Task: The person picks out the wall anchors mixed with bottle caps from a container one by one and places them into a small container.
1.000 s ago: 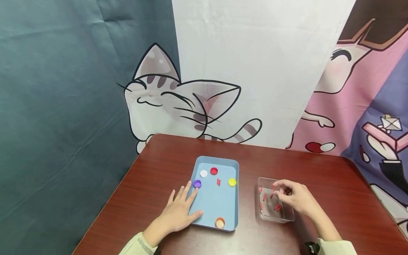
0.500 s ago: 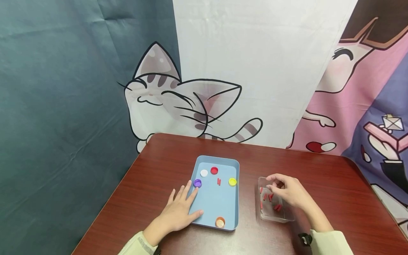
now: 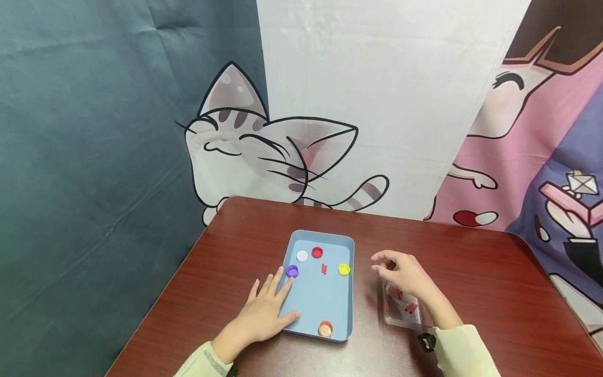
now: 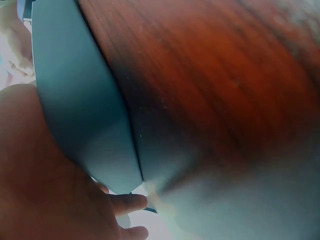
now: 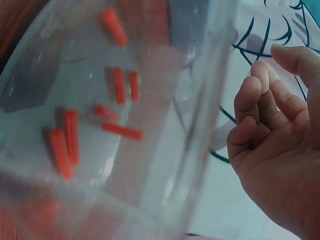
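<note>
My left hand (image 3: 264, 314) lies spread over the left edge of a light blue tray (image 3: 315, 309), its fingertips near a purple bottle cap (image 3: 292, 271). In the left wrist view, the palm (image 4: 45, 170) is beside the tray's outer wall (image 4: 80, 100). My right hand (image 3: 407, 275) hovers over the far part of a clear plastic box (image 3: 393, 322), fingers loosely bent, nothing visible between thumb and forefinger. Several short red sticks (image 5: 72, 135) lie scattered in the box. Two more red sticks (image 3: 324, 269) lie side by side in the tray.
Also in the tray are a white cap (image 3: 302, 256), a red cap (image 3: 317, 252), a yellow cap (image 3: 344, 269) and an orange cap (image 3: 325, 329). The tray and box stand apart on a brown wooden table (image 3: 367, 345). Behind it hangs a cartoon-printed cloth (image 3: 400, 104).
A red stick pinched by my right hand one second ago dropped back into the box. That hand has since moved left and away, toward the tray. My left hand has stayed still.
</note>
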Tool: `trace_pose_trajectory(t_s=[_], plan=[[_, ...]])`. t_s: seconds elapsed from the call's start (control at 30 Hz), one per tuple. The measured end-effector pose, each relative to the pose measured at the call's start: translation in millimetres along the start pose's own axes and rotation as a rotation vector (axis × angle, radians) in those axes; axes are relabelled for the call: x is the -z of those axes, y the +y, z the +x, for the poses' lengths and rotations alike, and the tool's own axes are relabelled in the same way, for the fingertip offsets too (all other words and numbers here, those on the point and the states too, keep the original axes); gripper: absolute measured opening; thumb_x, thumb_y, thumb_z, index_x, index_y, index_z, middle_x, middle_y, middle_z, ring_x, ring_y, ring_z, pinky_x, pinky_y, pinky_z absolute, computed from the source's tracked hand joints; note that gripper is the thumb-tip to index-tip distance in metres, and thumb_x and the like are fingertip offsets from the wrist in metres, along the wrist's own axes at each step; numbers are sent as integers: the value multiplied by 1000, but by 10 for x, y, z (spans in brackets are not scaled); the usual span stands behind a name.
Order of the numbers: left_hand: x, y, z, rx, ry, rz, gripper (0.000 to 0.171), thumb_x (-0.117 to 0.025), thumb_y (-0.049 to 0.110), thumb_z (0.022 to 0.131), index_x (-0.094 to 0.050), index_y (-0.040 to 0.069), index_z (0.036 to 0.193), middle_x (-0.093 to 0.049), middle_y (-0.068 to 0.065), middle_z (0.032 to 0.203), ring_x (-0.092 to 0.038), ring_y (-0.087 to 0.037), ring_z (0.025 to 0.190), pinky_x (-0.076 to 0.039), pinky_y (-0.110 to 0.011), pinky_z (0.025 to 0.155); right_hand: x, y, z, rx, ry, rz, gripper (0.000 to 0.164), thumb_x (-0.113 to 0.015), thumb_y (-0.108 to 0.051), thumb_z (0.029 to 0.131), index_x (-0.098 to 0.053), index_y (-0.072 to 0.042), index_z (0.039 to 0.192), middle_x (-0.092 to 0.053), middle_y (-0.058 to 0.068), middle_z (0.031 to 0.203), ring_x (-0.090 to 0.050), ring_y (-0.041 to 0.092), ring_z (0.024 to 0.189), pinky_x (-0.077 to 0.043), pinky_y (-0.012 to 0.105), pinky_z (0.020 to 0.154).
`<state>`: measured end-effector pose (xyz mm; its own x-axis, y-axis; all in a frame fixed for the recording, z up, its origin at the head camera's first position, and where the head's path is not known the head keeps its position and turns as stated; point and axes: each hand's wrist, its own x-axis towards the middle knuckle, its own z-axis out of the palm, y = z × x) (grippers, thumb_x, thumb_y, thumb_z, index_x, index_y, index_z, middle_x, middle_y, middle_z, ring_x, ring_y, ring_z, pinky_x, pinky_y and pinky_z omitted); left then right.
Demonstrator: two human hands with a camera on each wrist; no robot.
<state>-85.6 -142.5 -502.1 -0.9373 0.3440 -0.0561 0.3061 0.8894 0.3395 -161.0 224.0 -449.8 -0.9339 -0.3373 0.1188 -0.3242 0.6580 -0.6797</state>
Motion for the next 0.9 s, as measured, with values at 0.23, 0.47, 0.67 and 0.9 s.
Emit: trace_pose_trajectory(t_s=[0.23,0.47,0.67,0.9], plan=[[-5,-1,1,1,-2,-5,83,-51,66,96,-33,16,160,-11,-13,170,-22,-44,151,-12,-69,118,-121,-61,108,38,4,18,19,-74,-14,90,-73,-8,108,-57,-6,74,-54,8,69,-45,22,60],[4,13,-5,-2,8,3,83,-52,65,96,-34,15,159,-13,-13,170,-23,-44,151,-13,-69,117,-227,-79,178,47,-2,25,19,-75,-13,89,-73,-8,107,-57,-7,73,-53,8,69,-44,22,59],[17,24,-13,0,11,-3,82,-54,63,96,-35,14,159,-14,-14,169,-23,-45,151,-13,-69,117,-305,-126,240,56,-4,43,21,-76,-12,88,-73,-6,107,-58,-8,73,-53,8,68,-45,23,59],[12,28,-10,-3,15,5,82,-53,63,96,-35,14,159,-14,-14,169,-23,-45,151,-14,-69,117,-408,-197,323,74,-6,31,21,-77,-12,87,-73,-6,106,-56,-8,72,-53,9,69,-45,23,61]])
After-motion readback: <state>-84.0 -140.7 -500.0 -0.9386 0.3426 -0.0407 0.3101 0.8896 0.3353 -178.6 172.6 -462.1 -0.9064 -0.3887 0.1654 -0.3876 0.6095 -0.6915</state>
